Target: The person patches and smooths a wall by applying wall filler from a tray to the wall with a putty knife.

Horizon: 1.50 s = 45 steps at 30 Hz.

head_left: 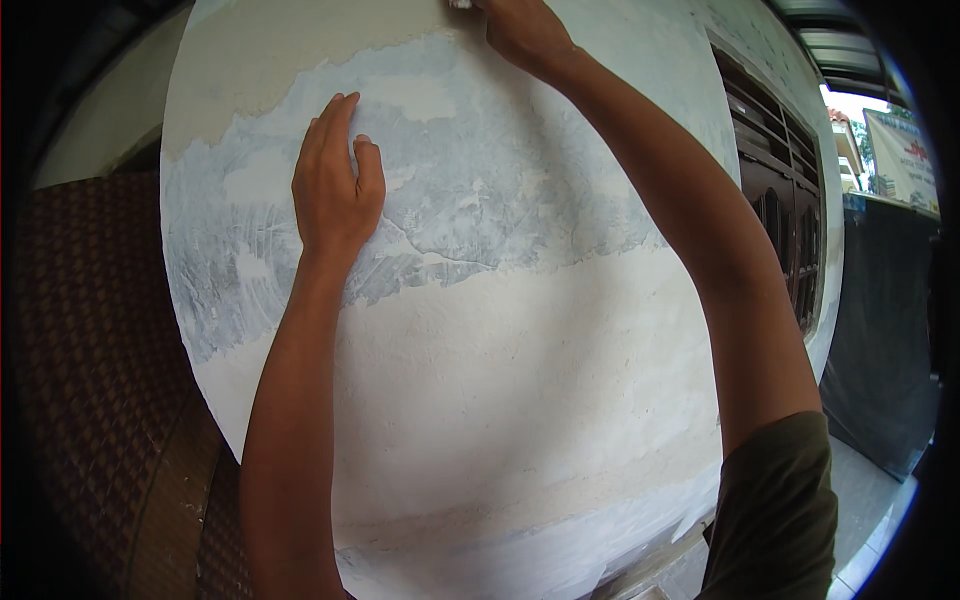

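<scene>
A white wall (pixel 520 350) fills the middle, with a rough grey-blue patched band (pixel 450 180) across its upper part. My left hand (pixel 338 185) is stretched out at that band, palm toward the wall, thumb apart from the fingers and nothing in it. Higher up, my right hand (pixel 522 38) reaches to the top edge of the picture with its fingers bent. A small whitish piece (pixel 460 4) shows at its fingertips, mostly cut off, so its kind is hidden. Above the band the surface is beige.
A brown woven panel (pixel 90 350) stands along the left side. To the right are a dark wooden shuttered window (pixel 778 170), a black sheet (pixel 885 330) and a hanging banner (pixel 903 160). Pale floor tiles (pixel 865 510) show at the lower right.
</scene>
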Each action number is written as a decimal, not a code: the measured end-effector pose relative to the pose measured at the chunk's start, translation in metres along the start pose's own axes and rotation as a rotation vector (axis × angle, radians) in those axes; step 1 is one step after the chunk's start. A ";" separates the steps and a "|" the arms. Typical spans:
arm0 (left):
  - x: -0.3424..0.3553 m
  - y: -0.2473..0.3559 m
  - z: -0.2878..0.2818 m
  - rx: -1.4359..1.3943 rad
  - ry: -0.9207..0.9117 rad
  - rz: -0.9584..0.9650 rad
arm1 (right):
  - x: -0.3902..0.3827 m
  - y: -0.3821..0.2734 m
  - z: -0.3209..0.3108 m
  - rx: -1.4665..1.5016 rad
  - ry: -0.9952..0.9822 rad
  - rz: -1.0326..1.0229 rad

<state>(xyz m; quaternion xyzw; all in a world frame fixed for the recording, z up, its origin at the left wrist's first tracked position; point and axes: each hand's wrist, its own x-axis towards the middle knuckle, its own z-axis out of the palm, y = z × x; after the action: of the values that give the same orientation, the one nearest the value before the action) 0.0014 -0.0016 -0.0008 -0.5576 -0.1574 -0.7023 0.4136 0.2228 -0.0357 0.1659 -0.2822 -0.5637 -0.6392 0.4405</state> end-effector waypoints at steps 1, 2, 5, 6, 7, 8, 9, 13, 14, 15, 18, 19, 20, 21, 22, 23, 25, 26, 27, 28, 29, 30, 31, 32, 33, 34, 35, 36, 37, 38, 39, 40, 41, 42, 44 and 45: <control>-0.001 -0.002 -0.002 0.009 -0.025 -0.020 | -0.010 -0.008 0.000 0.022 0.034 -0.022; -0.001 -0.003 -0.003 0.014 -0.052 -0.040 | -0.026 -0.015 -0.002 0.040 0.066 -0.043; 0.000 0.000 -0.001 0.013 -0.048 -0.036 | -0.077 -0.029 -0.035 0.126 0.130 -0.181; -0.002 -0.001 0.002 0.003 -0.059 -0.044 | -0.096 -0.033 -0.047 0.124 0.115 -0.175; -0.004 -0.004 -0.001 0.000 -0.050 -0.043 | -0.112 -0.042 -0.060 0.338 0.098 -0.040; -0.004 -0.006 -0.003 -0.011 -0.042 -0.042 | -0.126 -0.050 -0.075 0.542 0.078 0.102; -0.005 -0.005 0.000 -0.034 -0.056 -0.051 | -0.140 -0.054 -0.090 0.526 0.057 0.115; -0.010 -0.008 0.000 -0.142 -0.001 -0.136 | -0.191 -0.064 -0.138 0.897 -0.173 0.720; -0.013 -0.005 0.000 -0.204 0.000 -0.174 | -0.205 -0.065 -0.147 1.070 -0.266 0.894; -0.015 -0.004 -0.007 -0.236 0.009 -0.203 | -0.212 -0.075 -0.162 1.194 -0.325 0.951; -0.033 0.023 -0.003 -0.338 -0.007 -0.274 | -0.247 -0.080 -0.193 1.256 -0.414 1.187; -0.040 0.034 -0.004 -0.390 -0.005 -0.280 | -0.258 -0.083 -0.202 1.242 -0.428 1.220; -0.049 0.044 -0.005 -0.439 -0.001 -0.285 | -0.269 -0.085 -0.210 1.281 -0.413 1.272; -0.057 0.054 -0.008 -0.445 -0.023 -0.304 | -0.280 -0.088 -0.217 1.323 -0.398 1.324; -0.066 0.065 -0.010 -0.500 -0.029 -0.274 | -0.291 -0.090 -0.225 1.315 -0.411 1.350; -0.073 0.076 -0.014 -0.553 -0.032 -0.243 | -0.301 -0.092 -0.233 1.308 -0.381 1.379; -0.091 0.099 -0.024 -0.576 -0.066 -0.251 | -0.317 -0.099 -0.250 1.301 -0.362 1.425; -0.098 0.111 -0.030 -0.598 -0.081 -0.243 | -0.325 -0.103 -0.262 1.259 -0.357 1.490; -0.108 0.122 -0.035 -0.621 -0.109 -0.268 | -0.334 -0.107 -0.273 1.213 -0.354 1.557; -0.117 0.133 -0.041 -0.623 -0.125 -0.281 | -0.345 -0.108 -0.282 1.208 -0.364 1.577; -0.125 0.145 -0.046 -0.622 -0.160 -0.306 | -0.360 -0.109 -0.290 1.193 -0.392 1.571; -0.132 0.158 -0.053 -0.622 -0.192 -0.331 | -0.376 -0.108 -0.299 1.176 -0.419 1.563; -0.140 0.176 -0.062 -0.712 -0.236 -0.444 | -0.389 -0.107 -0.309 1.173 -0.426 1.544; -0.149 0.188 -0.065 -0.716 -0.249 -0.459 | -0.402 -0.105 -0.320 1.164 -0.436 1.561; -0.162 0.199 -0.069 -0.707 -0.265 -0.453 | -0.411 -0.105 -0.330 1.123 -0.485 1.608; -0.176 0.212 -0.072 -0.697 -0.282 -0.448 | -0.421 -0.105 -0.340 1.080 -0.535 1.655; -0.190 0.226 -0.076 -0.708 -0.318 -0.473 | -0.431 -0.105 -0.349 1.050 -0.554 1.673; -0.204 0.238 -0.081 -0.711 -0.338 -0.468 | -0.441 -0.105 -0.358 1.051 -0.571 1.689; -0.218 0.255 -0.086 -0.720 -0.385 -0.509 | -0.458 -0.102 -0.367 1.020 -0.604 1.735; -0.233 0.273 -0.092 -0.730 -0.433 -0.552 | -0.475 -0.099 -0.377 0.988 -0.639 1.783; -0.249 0.289 -0.097 -0.767 -0.457 -0.618 | -0.492 -0.099 -0.388 0.991 -0.627 1.818; -0.265 0.304 -0.103 -0.760 -0.474 -0.635 | -0.505 -0.099 -0.397 0.991 -0.646 1.836; -0.280 0.319 -0.109 -0.766 -0.523 -0.709 | -0.518 -0.099 -0.407 0.944 -0.659 1.897; -0.295 0.335 -0.115 -0.774 -0.574 -0.783 | -0.532 -0.099 -0.418 0.892 -0.669 1.957; -0.321 0.362 -0.128 -0.773 -0.674 -0.849 | -0.566 -0.100 -0.438 0.943 -0.669 2.030; -0.337 0.378 -0.133 -0.782 -0.714 -0.902 | -0.584 -0.102 -0.448 0.889 -0.650 2.080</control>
<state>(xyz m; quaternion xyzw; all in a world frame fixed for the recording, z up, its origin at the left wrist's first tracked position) 0.2126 -0.1857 -0.4428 -0.7425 -0.2357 -0.5844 -0.2270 0.4584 -0.3294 -0.4747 -0.5776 -0.3216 0.3827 0.6454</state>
